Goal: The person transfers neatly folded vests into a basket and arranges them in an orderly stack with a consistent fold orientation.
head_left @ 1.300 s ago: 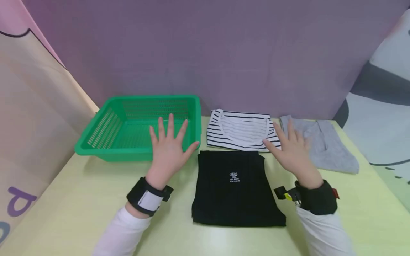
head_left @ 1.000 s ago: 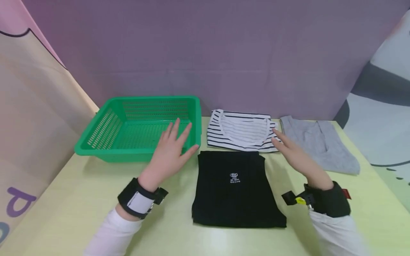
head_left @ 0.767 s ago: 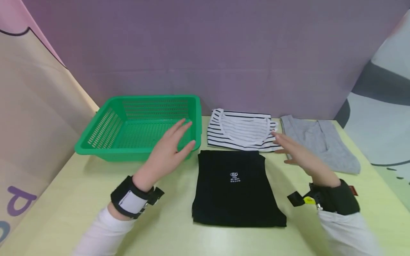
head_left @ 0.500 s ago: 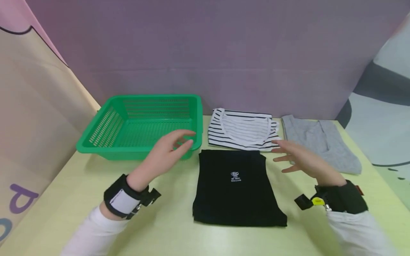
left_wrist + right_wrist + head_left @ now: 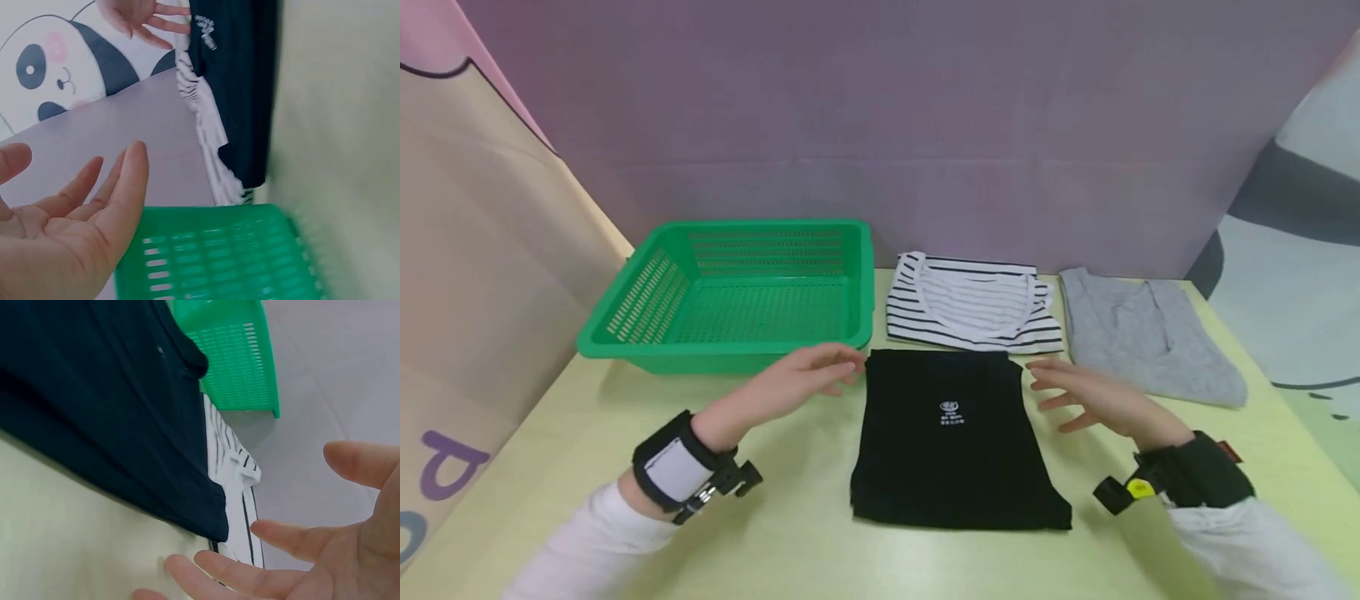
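Purple-grey cloth [image 5: 925, 100] spans the back, with a cream printed panel [image 5: 475, 233] along the left side and a panda-printed panel [image 5: 1285, 275] on the right. Below it stretches a pale yellow bench [image 5: 925, 571]. On its left half, against the cloth, stands a rectangular green basket [image 5: 700, 364] with slotted walls. A folded black garment [image 5: 951, 475] lies flat at the middle of the bench, in front of the others and between the two hands. To the far right a grey garment [image 5: 1195, 354] lies flat, and between it and the basket sits a white garment with dark stripes [image 5: 917, 321], just behind the black one. White sleeves [image 5: 595, 533] reach in from both lower corners.

The left hand [image 5: 790, 383] is by the basket's near right corner, its fingertips close to the black garment's upper left corner. Its grip is loose, thumb and softly bent fingers parted, holding nothing. The right hand [image 5: 1108, 396] is near the opposite upper corner, its grip spread, fingers fanned and likewise holding nothing. Each wrist wears a black band [image 5: 1206, 471]. Small white print [image 5: 951, 412] marks the black garment, and a tiny yellow patch [image 5: 1139, 488] shows beside the right band.
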The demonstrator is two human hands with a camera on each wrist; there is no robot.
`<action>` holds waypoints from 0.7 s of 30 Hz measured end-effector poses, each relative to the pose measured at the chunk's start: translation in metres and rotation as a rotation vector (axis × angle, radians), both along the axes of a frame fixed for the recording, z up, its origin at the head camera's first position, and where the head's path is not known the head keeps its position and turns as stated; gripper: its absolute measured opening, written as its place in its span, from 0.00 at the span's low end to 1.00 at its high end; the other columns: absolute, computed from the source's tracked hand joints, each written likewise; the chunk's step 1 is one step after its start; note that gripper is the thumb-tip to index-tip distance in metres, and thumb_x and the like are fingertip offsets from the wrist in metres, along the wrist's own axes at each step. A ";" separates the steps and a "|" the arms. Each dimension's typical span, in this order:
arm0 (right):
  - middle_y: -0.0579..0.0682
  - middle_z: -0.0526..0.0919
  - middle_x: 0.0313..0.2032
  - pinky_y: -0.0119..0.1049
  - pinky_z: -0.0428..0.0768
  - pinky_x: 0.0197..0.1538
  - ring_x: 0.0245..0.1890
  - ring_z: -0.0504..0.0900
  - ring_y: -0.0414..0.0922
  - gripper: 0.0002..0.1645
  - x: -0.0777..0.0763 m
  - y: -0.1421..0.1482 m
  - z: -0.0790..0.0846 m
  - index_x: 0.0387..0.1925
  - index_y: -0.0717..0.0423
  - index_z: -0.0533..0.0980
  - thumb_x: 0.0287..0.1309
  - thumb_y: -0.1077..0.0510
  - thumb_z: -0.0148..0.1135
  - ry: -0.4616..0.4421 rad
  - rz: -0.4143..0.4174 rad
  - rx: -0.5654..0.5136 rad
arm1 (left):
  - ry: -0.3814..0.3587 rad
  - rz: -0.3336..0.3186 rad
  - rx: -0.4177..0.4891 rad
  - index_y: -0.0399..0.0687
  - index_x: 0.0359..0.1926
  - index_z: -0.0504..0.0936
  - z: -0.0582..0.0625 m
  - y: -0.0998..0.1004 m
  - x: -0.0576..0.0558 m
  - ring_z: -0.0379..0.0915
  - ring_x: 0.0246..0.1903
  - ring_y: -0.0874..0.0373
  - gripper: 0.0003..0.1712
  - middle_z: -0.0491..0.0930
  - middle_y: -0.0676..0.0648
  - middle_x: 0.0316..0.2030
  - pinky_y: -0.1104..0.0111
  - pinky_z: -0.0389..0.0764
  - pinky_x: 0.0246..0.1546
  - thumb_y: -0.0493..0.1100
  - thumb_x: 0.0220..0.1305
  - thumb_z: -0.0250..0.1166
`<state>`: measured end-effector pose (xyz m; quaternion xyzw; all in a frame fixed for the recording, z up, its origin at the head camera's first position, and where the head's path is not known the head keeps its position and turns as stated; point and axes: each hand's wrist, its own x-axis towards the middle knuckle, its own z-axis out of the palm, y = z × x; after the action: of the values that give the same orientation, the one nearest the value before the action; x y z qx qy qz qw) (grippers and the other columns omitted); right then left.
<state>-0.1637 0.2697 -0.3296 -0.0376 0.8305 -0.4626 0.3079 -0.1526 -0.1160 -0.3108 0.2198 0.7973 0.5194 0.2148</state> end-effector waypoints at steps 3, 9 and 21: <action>0.72 0.55 0.65 0.50 0.79 0.47 0.57 0.71 0.59 0.43 0.002 -0.001 -0.003 0.71 0.60 0.38 0.68 0.42 0.41 -0.014 -0.016 -0.012 | -0.069 -0.002 -0.027 0.43 0.65 0.62 -0.005 -0.001 0.000 0.66 0.60 0.43 0.26 0.66 0.37 0.62 0.55 0.70 0.60 0.49 0.71 0.47; 0.75 0.53 0.64 0.51 0.80 0.47 0.54 0.74 0.55 0.43 0.002 0.003 -0.006 0.71 0.59 0.34 0.69 0.43 0.39 -0.037 -0.013 -0.078 | -0.141 0.011 -0.055 0.40 0.67 0.57 -0.018 -0.001 -0.001 0.65 0.60 0.41 0.30 0.64 0.35 0.63 0.54 0.70 0.60 0.51 0.71 0.47; 0.59 0.69 0.60 0.50 0.78 0.51 0.54 0.76 0.47 0.38 -0.005 0.031 -0.020 0.71 0.58 0.34 0.72 0.43 0.29 -0.171 0.026 -0.293 | -0.261 0.051 0.047 0.31 0.66 0.54 -0.035 0.005 0.000 0.65 0.59 0.36 0.30 0.62 0.28 0.62 0.54 0.76 0.53 0.45 0.70 0.45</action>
<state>-0.1690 0.3005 -0.3498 -0.0532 0.7244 -0.5761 0.3748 -0.1529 -0.1107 -0.3457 0.1351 0.7556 0.5673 0.2982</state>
